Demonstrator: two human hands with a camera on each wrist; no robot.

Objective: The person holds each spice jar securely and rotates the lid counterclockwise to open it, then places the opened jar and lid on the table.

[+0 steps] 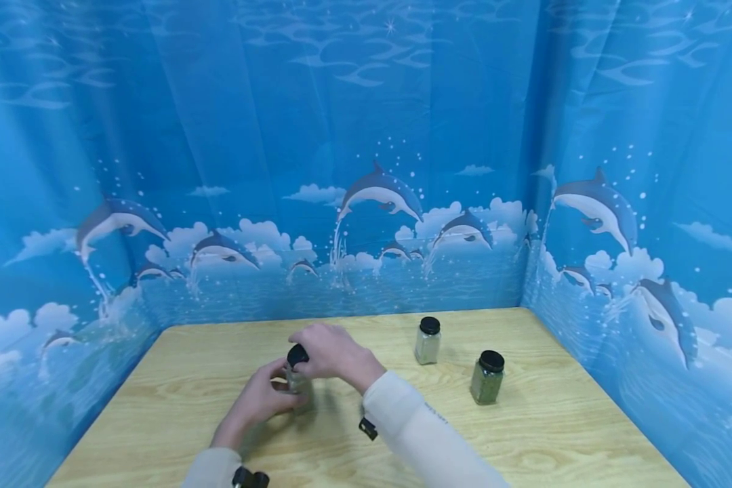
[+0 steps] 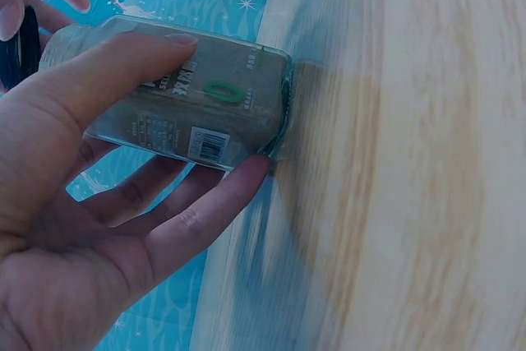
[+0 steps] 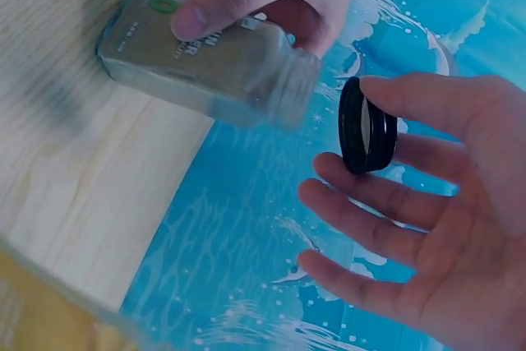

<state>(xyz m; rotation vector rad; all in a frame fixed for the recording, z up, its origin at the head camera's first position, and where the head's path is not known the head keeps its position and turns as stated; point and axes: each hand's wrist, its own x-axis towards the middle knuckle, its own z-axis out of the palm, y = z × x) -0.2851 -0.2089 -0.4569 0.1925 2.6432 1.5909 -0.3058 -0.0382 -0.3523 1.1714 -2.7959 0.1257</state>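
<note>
Grips with the left hand a clear square-sided glass jar filled with grey-brown contents, bearing white print and a green oval on one face and a barcode on another. Presses the left thumb along the printed face and wraps fingers along the opposite side, fitting the grip to the width of the jar. Holds it upright over the left part of a pale wood-grain table, base at the tabletop; cannot tell whether touching or just above.

Pinches with the right hand a round black lid in a narrow grip between thumb and fingers, just beside the uncovered mouth and apart from it in the right wrist view.

Has farther right on the table, well apart from both hands, a black-capped glass jar with pale contents and, nearer, a black-capped glass jar with greenish contents, both upright. Wears cream long sleeves and small black wrist devices. Faces a blue backdrop with leaping dolphins behind the table.
</note>
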